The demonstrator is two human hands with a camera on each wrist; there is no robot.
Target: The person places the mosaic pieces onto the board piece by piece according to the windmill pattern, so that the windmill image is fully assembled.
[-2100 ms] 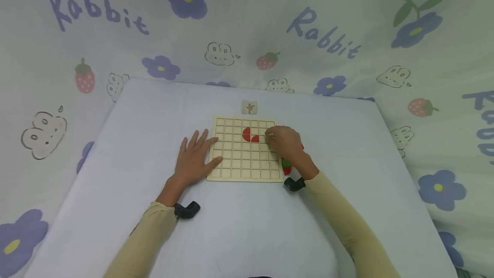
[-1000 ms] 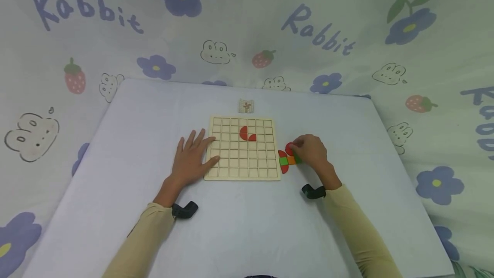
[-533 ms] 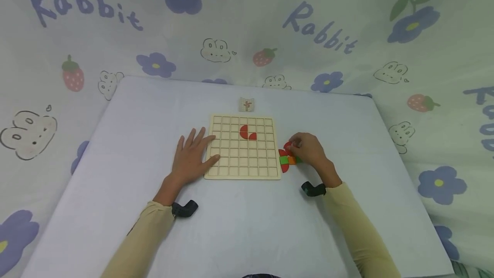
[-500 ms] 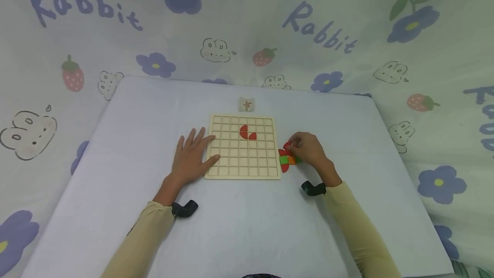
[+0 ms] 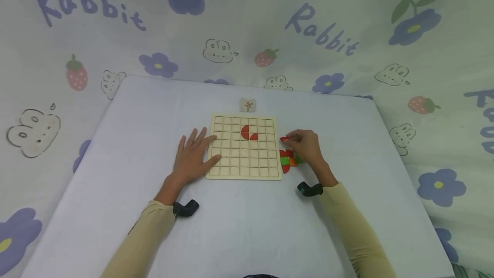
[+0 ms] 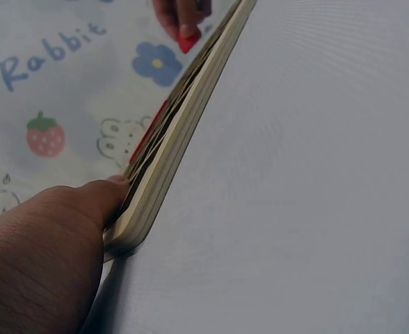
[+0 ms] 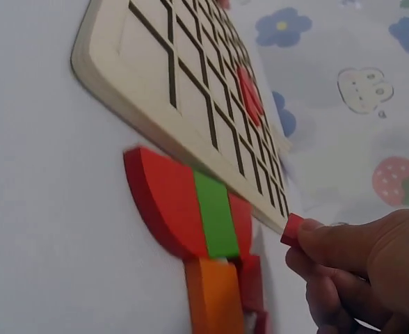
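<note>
My left hand [image 5: 191, 158] lies with spread fingers along the left edge of a pale wooden grid board [image 5: 235, 164]. Just past the board's right side, my right hand [image 5: 308, 146] pinches a small red block [image 7: 292, 230] between thumb and fingertips, raised off the table in the right wrist view. Set in the upper middle cells are red curved pieces [image 5: 245, 132]. Loose blocks lie against the board's right edge: a green block [image 7: 217, 216] between red curved blocks [image 7: 166, 202], and an orange block [image 7: 218, 299]. A dark green block [image 5: 299, 159] is partly hidden by my right hand.
A small patterned card [image 5: 248, 105] with a pinwheel-like picture lies beyond the board. The white-covered table [image 5: 247, 226] reaches back to a printed curtain [image 5: 239, 20]. Black wrist cameras sit at both wrists.
My right hand went from the board to the loose blocks, took hold of a red block there, and has lifted it slightly away toward the far side. My left hand stays on the board.
</note>
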